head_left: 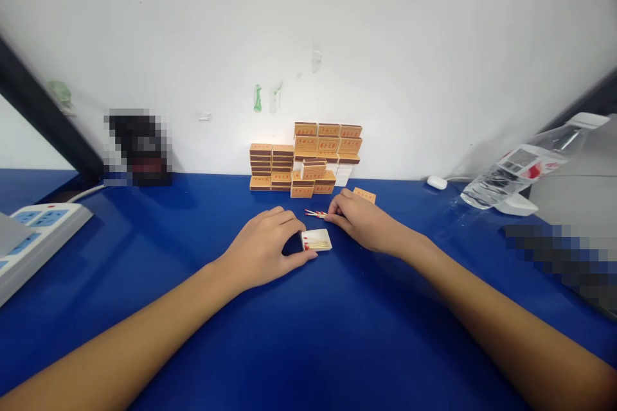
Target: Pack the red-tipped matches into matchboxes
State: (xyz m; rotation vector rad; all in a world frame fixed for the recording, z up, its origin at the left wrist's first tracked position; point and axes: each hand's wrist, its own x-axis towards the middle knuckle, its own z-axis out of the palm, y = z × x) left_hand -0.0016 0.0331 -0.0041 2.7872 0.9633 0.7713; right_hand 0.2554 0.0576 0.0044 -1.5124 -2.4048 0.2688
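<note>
My left hand (263, 249) grips a small white matchbox tray (318, 233) between thumb and fingers on the blue table. Several red-tipped matches (318, 245) lie inside the tray. Just behind it, my right hand (359, 219) pinches a few loose matches (314, 213), their red and pale ends sticking out to the left. An orange matchbox piece (365, 194) lies on the table beyond the right hand, partly hidden by it; whether it is a sleeve or a whole box I cannot tell.
Stacked orange matchboxes (328, 144) stand against the white wall (385, 64), with a lower stack (261, 167) at their left. A power strip (53, 237) sits at the left. At the right are a tilted water bottle (525, 160) and a white earbud case (437, 183).
</note>
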